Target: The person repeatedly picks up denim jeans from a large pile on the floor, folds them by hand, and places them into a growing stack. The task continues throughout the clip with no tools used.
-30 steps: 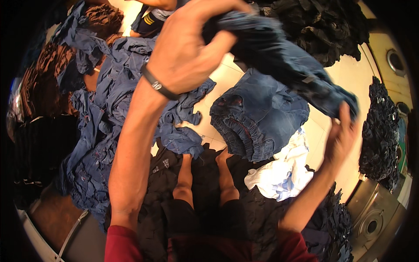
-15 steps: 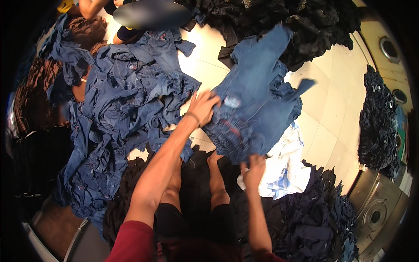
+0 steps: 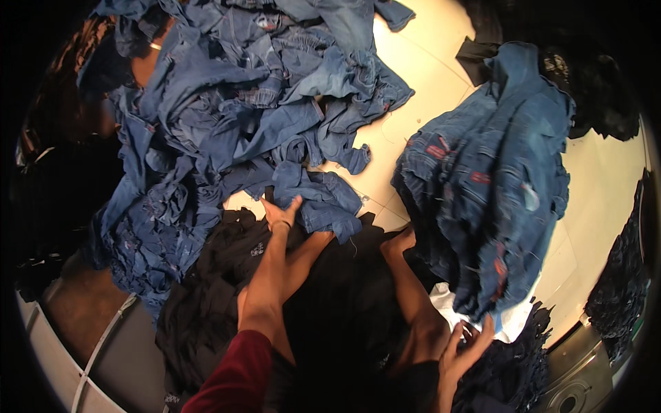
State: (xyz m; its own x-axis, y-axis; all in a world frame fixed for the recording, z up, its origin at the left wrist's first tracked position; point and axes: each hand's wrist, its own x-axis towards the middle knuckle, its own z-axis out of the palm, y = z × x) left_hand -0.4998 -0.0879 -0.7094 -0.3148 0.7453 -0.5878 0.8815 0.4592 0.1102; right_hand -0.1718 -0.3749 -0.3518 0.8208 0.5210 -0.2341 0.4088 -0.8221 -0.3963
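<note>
My left hand (image 3: 281,215) reaches to the near edge of a blue denim pile, its thumb and fingers apart and nothing in them. Right beside it lies a crumpled pair of denim pants (image 3: 320,199), the closest piece of the pile. A stack of elastic-waist denim pants (image 3: 482,179) lies on the right, with red marks near the waistbands. At the stack's near end is my right hand (image 3: 467,351), fingers spread and close to the lowest waistband. Whether the fingertips touch the cloth I cannot tell. White cloth (image 3: 513,320) sticks out from under the stack.
The large heap of blue denim (image 3: 227,103) spreads across the left and far side. Dark garments (image 3: 213,275) lie around my legs, and more black clothing (image 3: 585,82) sits at the far right. A metal appliance (image 3: 578,378) stands lower right; pale floor tiles (image 3: 406,124) show between heaps.
The denim pants that both hands held now lie on the right stack, released. My left hand has moved to the left pile; my right hand stays near the stack. The view has shifted.
</note>
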